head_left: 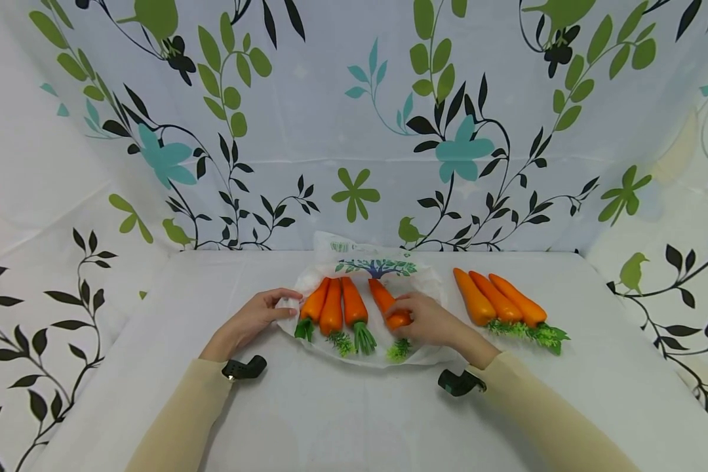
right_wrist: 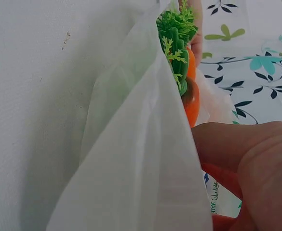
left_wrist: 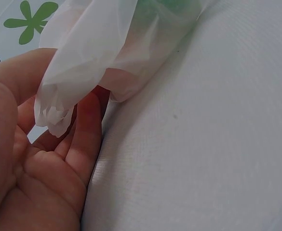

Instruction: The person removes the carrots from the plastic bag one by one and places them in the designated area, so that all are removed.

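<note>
A white plastic bag (head_left: 377, 267) with a printed tree lies flat on the table, carrots with green tops on it. Toward its left side are three carrots (head_left: 332, 308) side by side; a separate carrot (head_left: 382, 296) slants to their right. My right hand (head_left: 427, 320) grips this one around its thick end, its leafy top showing below the fingers. At the bag's left edge, my left hand (head_left: 256, 314) pinches the plastic between thumb and fingers, as the bunched film (left_wrist: 92, 62) shows in the left wrist view. In the right wrist view, the raised bag edge (right_wrist: 141, 159) partly hides the carrots.
Three more carrots (head_left: 501, 298) with leafy tops lie together on the white table (head_left: 354, 419), right of the bag. Behind and at the sides hangs a cloth (head_left: 307, 144) with printed leaves and flowers. Each wrist wears a dark camera mount (head_left: 244, 367).
</note>
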The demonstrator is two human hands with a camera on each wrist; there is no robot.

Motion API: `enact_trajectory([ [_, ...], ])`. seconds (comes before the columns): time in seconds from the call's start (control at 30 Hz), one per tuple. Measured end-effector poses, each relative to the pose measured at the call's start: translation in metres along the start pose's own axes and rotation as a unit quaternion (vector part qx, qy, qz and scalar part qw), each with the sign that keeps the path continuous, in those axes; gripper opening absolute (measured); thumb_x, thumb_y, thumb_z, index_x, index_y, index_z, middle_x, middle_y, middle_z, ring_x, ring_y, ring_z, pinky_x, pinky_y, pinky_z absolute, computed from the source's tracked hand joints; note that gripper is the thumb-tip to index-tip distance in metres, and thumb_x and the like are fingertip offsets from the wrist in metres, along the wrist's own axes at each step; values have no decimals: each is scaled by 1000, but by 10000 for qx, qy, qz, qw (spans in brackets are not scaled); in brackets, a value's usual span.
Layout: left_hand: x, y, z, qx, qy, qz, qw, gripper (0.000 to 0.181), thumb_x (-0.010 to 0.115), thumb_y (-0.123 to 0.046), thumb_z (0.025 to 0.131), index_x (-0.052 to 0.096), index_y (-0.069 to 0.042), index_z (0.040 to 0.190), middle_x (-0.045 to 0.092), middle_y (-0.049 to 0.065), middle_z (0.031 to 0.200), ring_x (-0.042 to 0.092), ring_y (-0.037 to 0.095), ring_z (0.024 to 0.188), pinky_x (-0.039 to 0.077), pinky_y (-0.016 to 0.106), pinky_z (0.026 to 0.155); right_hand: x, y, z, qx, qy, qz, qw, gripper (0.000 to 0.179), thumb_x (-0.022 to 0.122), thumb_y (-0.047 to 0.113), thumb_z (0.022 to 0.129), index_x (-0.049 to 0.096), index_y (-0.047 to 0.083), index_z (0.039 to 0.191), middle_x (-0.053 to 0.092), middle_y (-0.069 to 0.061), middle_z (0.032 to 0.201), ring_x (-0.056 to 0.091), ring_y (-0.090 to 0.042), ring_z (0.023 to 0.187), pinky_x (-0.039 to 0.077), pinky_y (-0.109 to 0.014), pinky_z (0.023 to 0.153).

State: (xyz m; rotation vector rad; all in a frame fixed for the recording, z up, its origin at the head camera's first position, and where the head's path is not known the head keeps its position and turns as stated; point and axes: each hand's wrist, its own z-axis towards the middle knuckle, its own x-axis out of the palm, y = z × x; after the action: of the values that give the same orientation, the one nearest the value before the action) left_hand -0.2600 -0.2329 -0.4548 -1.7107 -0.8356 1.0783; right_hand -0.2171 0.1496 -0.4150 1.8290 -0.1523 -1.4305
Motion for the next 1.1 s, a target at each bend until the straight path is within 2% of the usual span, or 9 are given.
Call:
enact_trajectory([
  [0.3, -1, 2, 1, 31, 11, -57, 10000, 42, 74, -24, 90, 65, -11, 129, 40, 12, 153, 20, 32, 144, 4, 61, 117, 2, 0, 1, -43, -81, 27, 10000, 25, 76, 14, 88, 74, 15, 113, 54, -16, 133, 49, -35, 120, 46, -51, 99],
  [0.6, -1, 3, 1, 14, -5, -66, 10000, 41, 74, -23, 91, 65, -11, 129, 40, 11, 153, 19, 32, 145, 3, 62, 117, 2, -2, 3, -120, -135, 201, 9996, 26, 75, 13, 87, 74, 14, 114, 61, -7, 124, 53, -26, 110, 49, -45, 95],
  [0.77, -1, 4, 2, 63, 15, -95, 9999, 41, 74, -22, 91, 65, -10, 128, 42, 12, 151, 21, 32, 144, 4, 61, 117, 3, -2, 4, -55, -121, 378, 9992, 29, 74, 12, 87, 73, 13, 116, 62, -3, 115, 51, -23, 100, 48, -37, 81],
  [0.87, -1, 4, 2, 60, 28, -113, 9999, 40, 74, -22, 91, 65, -10, 128, 42, 12, 151, 21, 32, 144, 4, 60, 117, 4, -2, 4, 134, -109, 422, 9990, 30, 72, 13, 88, 72, 15, 117, 61, -3, 111, 51, -23, 95, 46, -33, 74],
  [0.93, -1, 4, 1, 38, 22, -118, 9999, 40, 74, -22, 91, 65, -10, 128, 42, 12, 151, 21, 32, 144, 4, 60, 117, 3, -1, 4, 287, -127, 496, 9983, 30, 71, 15, 89, 71, 17, 119, 61, -4, 112, 52, -24, 95, 46, -33, 75],
  [1.1, -1, 3, 2, 63, 29, -107, 9999, 40, 74, -22, 90, 65, -10, 128, 42, 12, 151, 21, 32, 144, 4, 60, 117, 1, -1, 4, 600, -203, 785, 9949, 29, 71, 21, 91, 71, 22, 120, 60, -6, 124, 54, -26, 103, 50, -39, 87],
])
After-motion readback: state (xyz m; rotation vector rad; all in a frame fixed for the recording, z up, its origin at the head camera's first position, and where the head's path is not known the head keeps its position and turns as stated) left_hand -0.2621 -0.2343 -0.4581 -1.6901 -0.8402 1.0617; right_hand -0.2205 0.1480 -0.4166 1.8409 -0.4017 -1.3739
